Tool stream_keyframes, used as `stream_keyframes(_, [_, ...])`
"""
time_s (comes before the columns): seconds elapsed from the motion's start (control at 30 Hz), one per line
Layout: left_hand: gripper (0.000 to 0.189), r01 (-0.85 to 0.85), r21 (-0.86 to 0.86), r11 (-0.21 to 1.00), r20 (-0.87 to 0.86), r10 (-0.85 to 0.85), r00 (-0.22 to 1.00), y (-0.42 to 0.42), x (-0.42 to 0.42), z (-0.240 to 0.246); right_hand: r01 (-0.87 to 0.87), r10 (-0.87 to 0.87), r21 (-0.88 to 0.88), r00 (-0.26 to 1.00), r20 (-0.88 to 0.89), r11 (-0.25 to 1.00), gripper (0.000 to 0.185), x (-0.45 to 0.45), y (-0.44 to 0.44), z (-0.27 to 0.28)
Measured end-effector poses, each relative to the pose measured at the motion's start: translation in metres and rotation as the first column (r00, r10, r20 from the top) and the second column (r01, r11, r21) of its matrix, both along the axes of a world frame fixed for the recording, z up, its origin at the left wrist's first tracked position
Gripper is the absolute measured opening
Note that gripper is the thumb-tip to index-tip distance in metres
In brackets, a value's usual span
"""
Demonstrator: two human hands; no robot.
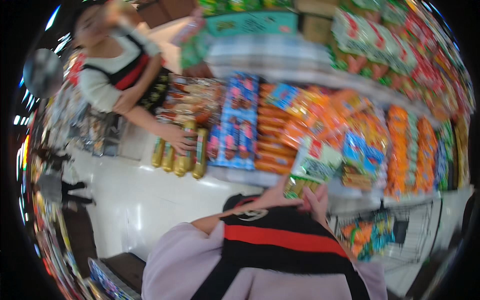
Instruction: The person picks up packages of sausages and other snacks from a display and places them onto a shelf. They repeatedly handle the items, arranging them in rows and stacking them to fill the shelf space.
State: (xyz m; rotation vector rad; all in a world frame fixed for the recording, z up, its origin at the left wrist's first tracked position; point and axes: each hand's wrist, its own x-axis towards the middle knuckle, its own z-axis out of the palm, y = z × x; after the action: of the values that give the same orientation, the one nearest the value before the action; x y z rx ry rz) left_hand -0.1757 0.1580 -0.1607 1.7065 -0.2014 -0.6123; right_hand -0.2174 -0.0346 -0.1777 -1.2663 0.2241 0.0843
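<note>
A white and green plastic package (318,161) of stick-shaped food, which bears writing, is held up in front of my apron. My left hand (279,194) grips its lower left corner. Against the bottom edge, my right hand (318,200) has its fingers on the package. Just beyond lie orange snack packets (317,116) heaped on the display counter. Right of the package sits a blue and yellow packet (362,153). Rows of orange-wrapped sausages (275,150) lie to its left.
A co-worker (120,71) at the left rests a hand on gold-wrapped sausages (183,161). Blue packs (239,123) lie beside them. A wire shopping cart (416,225) with packets stands at the lower right. Large bagged goods (371,41) are stacked at the back right.
</note>
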Motion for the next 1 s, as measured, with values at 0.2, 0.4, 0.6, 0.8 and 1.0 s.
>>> stream_keyframes(0.2, [0.106, -0.056, -0.013, 0.998, 0.002, 0.056, 0.998, 0.023, 0.001, -0.001, 0.033, -0.035, 0.119, 0.999, 0.012, 0.992, 0.025, 0.019, 0.023, 0.008])
stream_keyframes(0.4, [0.105, -0.087, -0.031, 0.996, 0.094, 0.089, 0.992, 0.024, 0.002, -0.010, -0.016, 0.020, 0.027, 0.988, -0.152, 1.000, 0.038, 0.014, 0.017, 0.021])
stream_keyframes(0.6, [0.108, 0.023, 0.027, 0.999, 0.136, -0.026, 0.990, 0.004, 0.013, -0.003, 0.080, -0.058, 0.138, 0.985, -0.161, 0.987, 0.054, 0.005, -0.005, 0.024])
stream_keyframes(0.8, [0.110, 0.146, 0.026, 0.989, 0.104, -0.148, 0.983, -0.053, 0.019, 0.011, 0.129, -0.099, 0.110, 0.966, -0.241, 0.986, 0.058, -0.006, -0.054, 0.045])
stream_keyframes(1.0, [0.112, 0.133, 0.068, 0.989, 0.023, -0.135, 0.991, -0.082, 0.020, 0.016, 0.199, -0.194, 0.118, 0.980, -0.053, 0.973, 0.054, -0.005, -0.084, 0.040])
